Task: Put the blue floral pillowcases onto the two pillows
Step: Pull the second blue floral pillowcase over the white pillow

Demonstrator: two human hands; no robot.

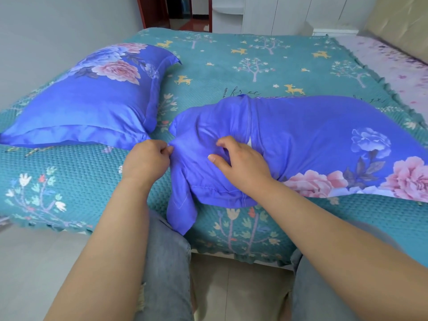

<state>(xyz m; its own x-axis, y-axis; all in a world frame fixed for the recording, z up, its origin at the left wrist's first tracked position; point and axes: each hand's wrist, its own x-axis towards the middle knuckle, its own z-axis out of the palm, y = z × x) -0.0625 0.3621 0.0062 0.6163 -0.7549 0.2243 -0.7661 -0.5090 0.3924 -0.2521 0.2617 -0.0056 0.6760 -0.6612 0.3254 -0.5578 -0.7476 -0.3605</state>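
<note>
**Head view: second pillowcase, closing the open end**

Head view shows the bed (266,72) under a teal quilt, carrying both task items. I read the first pillow (92,93), far left, as finished: fully cased, flange flat. The second pillow (312,144) lies at centre-right, already inside its blue floral pillowcase (231,126), with the open end bunched toward me and one loose flap hanging over the bed's edge.

I judge the step in hand as the final tuck of the second case. A sliver of white shows at the opening, just beyond my right hand (240,163).

Grip state: my left hand (148,161) pinches the case's left edge; my right hand's curled fingers gather fabric at the opening.

Next move calls for drawing the flap over the exposed pillow end, then smoothing the fabric.
</note>
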